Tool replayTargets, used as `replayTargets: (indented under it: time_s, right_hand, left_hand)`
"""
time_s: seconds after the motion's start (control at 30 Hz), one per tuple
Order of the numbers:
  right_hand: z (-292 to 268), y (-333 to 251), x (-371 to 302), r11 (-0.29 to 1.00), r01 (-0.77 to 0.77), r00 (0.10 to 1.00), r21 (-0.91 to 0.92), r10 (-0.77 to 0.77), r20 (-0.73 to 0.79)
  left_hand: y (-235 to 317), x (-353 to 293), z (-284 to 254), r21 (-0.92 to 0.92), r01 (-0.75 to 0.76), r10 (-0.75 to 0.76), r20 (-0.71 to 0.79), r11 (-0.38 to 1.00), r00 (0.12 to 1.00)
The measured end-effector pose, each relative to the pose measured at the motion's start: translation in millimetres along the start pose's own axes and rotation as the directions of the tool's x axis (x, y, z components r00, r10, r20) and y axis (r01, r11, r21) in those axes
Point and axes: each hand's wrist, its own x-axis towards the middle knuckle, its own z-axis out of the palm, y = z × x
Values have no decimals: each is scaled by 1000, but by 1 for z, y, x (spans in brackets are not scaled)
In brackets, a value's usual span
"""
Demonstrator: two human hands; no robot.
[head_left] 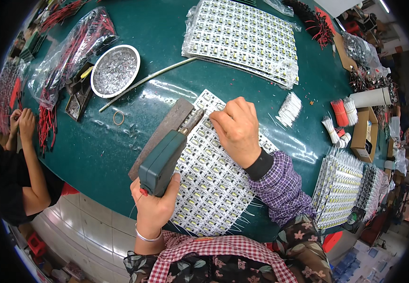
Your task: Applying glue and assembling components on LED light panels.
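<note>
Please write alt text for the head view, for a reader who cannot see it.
A person's left hand holds a green gun-shaped tool over a sheet of white circuit boards, right hand near its tip. A white bowl and stacked sheets rest on a green table.

1 soldering gun point(164, 162) | 1 bowl point(137, 62) | seemingly 1 cardboard box point(361, 152)
</note>
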Motion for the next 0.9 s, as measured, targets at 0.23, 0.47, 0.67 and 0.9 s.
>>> replayTargets:
  time_s: [0.23, 0.47, 0.67, 0.9]
  right_hand:
    - [-1, -1, 0, 1000, 1, 1000, -5, -1, 8]
    - [1, 0, -1, 1000, 3, 1000, -11, -3, 1]
    - [-1, -2, 0, 1000, -10, 1000, 2, 10, 7]
    - [-3, -3, 0, 997, -35, 999, 65, 36, -10]
  left_hand:
    - [3, -2, -1, -70, 100, -101, -4, 993, 995]
    - [4, -4, -3, -166, 133, -139, -24, 977, 990]
    - [7, -5, -3, -152, 109, -115, -34, 982, 993]
    - [5, -10, -6, -148, 75, -83, -46, 986, 995]
